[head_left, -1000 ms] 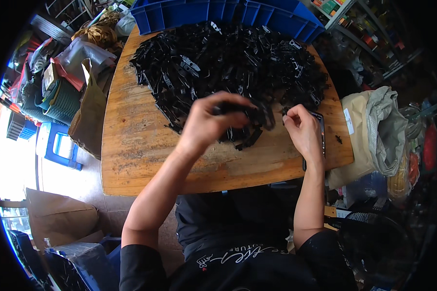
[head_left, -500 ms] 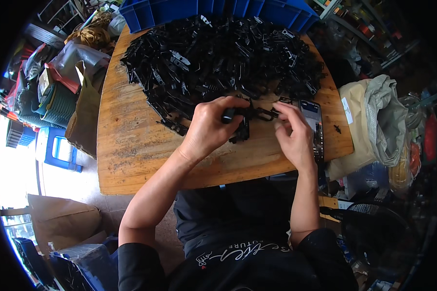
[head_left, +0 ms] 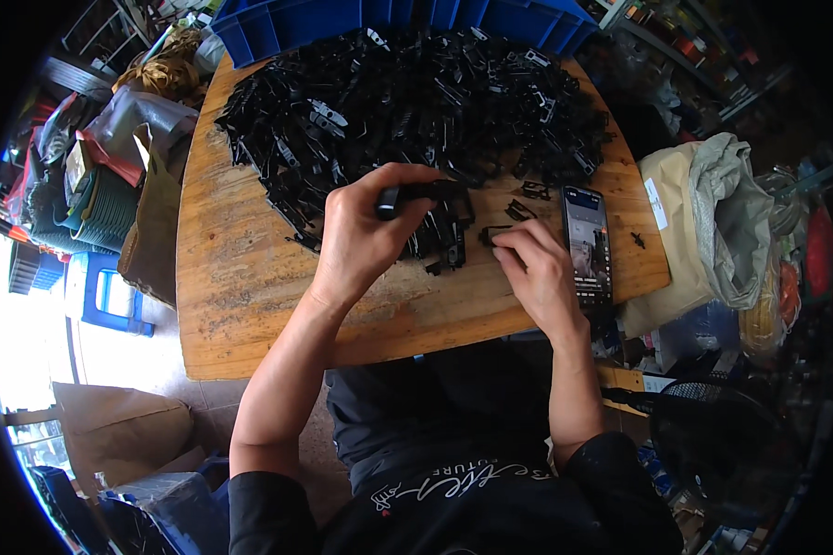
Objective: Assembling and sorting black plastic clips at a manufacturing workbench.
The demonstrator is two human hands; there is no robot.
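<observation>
My left hand (head_left: 350, 231) is closed around a black plastic piece (head_left: 391, 202) over the near edge of the heap; its blunt end sticks out beside the thumb and the fingers hide much of it. To its right, my right hand (head_left: 539, 277) pinches a small black plastic part (head_left: 488, 236) low over the wood. Beyond both hands spreads a big heap of black plastic parts (head_left: 407, 102), with a few grey ones among them. Between the heap and my right hand lie loose black frame-shaped parts (head_left: 520, 211).
A phone (head_left: 588, 250) with its screen lit lies on the wooden table (head_left: 241, 287) right of my right hand, and a tiny black part (head_left: 638, 240) lies past it. A blue plastic crate (head_left: 296, 28) stands behind the heap. Sacks (head_left: 703, 213) stand close by the right edge.
My hands have moved apart: the left went left with its black piece, the right went slightly left and nearer me. A frame-shaped part that was between the hands now lies on the table.
</observation>
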